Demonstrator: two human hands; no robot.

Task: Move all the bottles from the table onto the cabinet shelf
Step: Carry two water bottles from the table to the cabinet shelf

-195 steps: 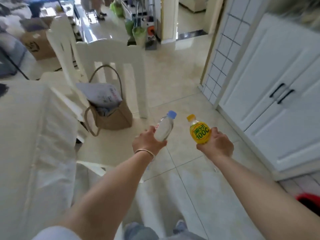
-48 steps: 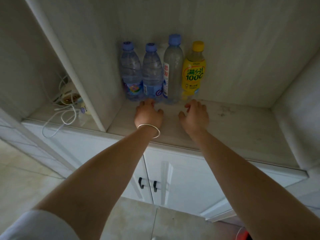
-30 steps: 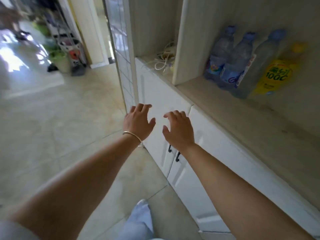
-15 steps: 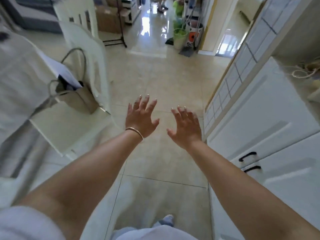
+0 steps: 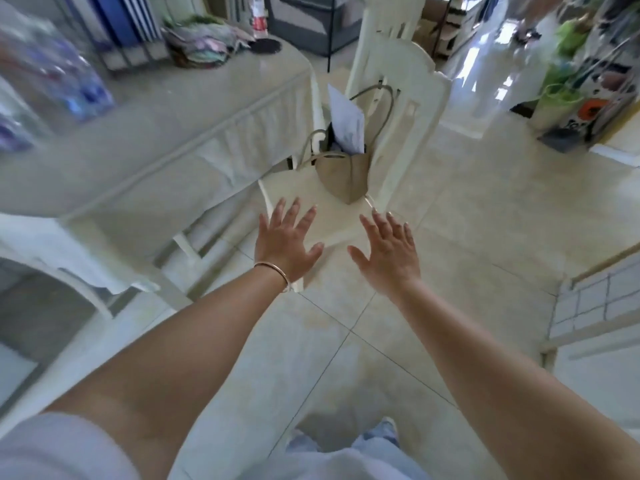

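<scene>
At six o'clock both bare forearms reach up toward the middle of the view, over a pale tiled floor (image 5: 467, 216). Left hand (image 5: 284, 243) has a slack, wide grip: fingers straight and spread, palm down, holding nothing, with a thin bracelet (image 5: 277, 270) on the wrist. Right hand (image 5: 389, 252) is just beside it at three o'clock, apart from it, its grip equally loose, fingers fanned out and empty. At ten o'clock stands the table (image 5: 166, 109) under a pale cloth. On its near-left end, toward nine o'clock, blurred clear bottles (image 5: 65, 77) with blue and purple labels stand; how many I cannot tell. At the table's far end, near eleven o'clock, lies a heap of folded cloths (image 5: 204, 46). At twelve o'clock from the hands a white chair (image 5: 412, 109) carries a tan handbag (image 5: 341, 174) on its seat, with white paper sticking up out of the bag.
</scene>
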